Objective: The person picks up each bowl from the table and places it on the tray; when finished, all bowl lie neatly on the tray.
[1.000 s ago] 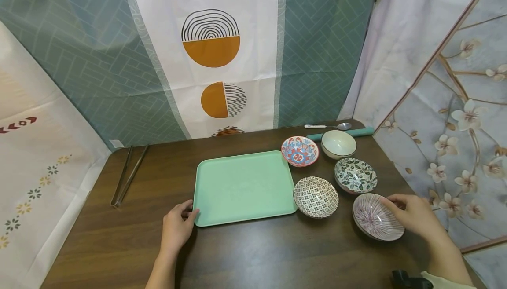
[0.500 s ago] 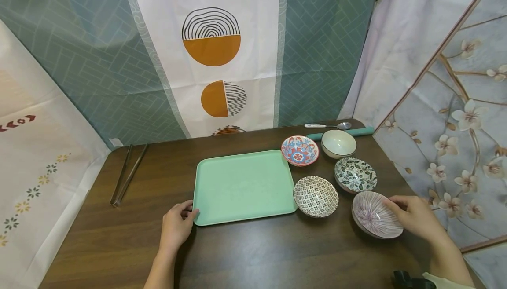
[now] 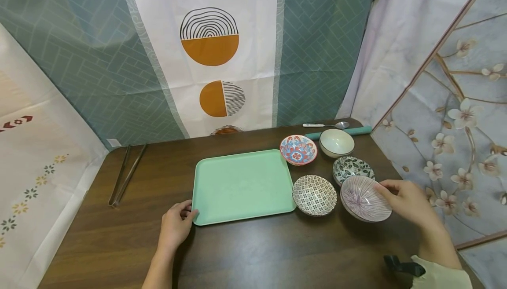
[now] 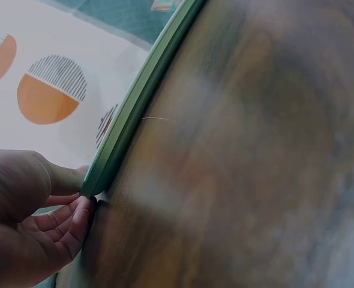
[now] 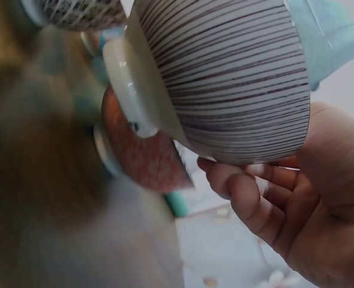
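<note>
Off the tabletop, a bowl with thin purple stripes [image 3: 362, 201] is gripped at its right rim by my right hand [image 3: 409, 203]. The right wrist view shows the fingers under the striped bowl [image 5: 225, 78], its foot clear of the table. My left hand [image 3: 176, 225] pinches the near left corner of a mint green tray [image 3: 243, 188]; the left wrist view shows thumb above and fingers below the tray edge [image 4: 138, 99]. Just right of the tray is a brown-patterned bowl [image 3: 314, 195]. A leaf-patterned bowl [image 3: 350, 166] stands behind the striped one, which partly hides it.
A red and blue bowl [image 3: 298, 150] stands by the tray's far right corner, beside a plain cream bowl [image 3: 336, 142]. Behind them lie a spoon [image 3: 326, 125] and a green stick-like thing [image 3: 358, 131]. Metal tongs [image 3: 126, 177] lie at the left.
My right hand has raised the striped bowl off the table and carried it left and away from me, over the leaf-patterned bowl's near edge. The left hand has stayed on the tray corner.
</note>
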A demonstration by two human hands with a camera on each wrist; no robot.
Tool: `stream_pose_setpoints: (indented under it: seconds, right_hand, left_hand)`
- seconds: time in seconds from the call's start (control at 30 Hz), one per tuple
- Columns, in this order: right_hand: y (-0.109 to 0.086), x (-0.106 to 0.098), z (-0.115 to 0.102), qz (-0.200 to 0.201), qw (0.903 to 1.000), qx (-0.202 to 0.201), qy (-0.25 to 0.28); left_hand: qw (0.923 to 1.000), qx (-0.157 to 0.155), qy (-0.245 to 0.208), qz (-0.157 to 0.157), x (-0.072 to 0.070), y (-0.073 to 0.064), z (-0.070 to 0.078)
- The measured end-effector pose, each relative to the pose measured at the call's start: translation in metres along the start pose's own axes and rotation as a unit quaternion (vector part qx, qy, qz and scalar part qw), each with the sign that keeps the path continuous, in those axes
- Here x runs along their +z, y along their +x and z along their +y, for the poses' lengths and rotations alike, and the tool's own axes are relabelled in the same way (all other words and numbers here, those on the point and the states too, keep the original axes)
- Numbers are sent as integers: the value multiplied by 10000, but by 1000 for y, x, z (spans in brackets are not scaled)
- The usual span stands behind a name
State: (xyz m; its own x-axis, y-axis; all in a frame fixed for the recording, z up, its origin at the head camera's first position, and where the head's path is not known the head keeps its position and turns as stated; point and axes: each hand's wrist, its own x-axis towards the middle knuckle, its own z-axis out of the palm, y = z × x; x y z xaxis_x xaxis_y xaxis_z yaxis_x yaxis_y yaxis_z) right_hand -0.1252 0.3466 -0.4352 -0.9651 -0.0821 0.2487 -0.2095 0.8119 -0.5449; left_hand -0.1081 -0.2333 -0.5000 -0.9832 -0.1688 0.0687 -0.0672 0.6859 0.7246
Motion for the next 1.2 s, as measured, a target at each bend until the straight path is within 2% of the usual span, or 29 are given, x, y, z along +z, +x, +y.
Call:
stream_pose_setpoints:
  seconds: [0.3,0.53,0.87,1.2]
  right_hand:
    - [25,6,-24,110,9993,-230,258]
    - [42,10,-38,289,9977,-550,261]
    - [62,24,-61,230,9977,-489,421]
    - [83,37,-80,329,9960,-650,509]
  left_hand:
    - [9999,-2,4,-169,-2,1,3]
    - [9998,-49,-11,-177,-2,0,2]
    - [9997,-57,-99,-218,-1,1,2]
    - [9999,94,-12,-50,0,3,0]
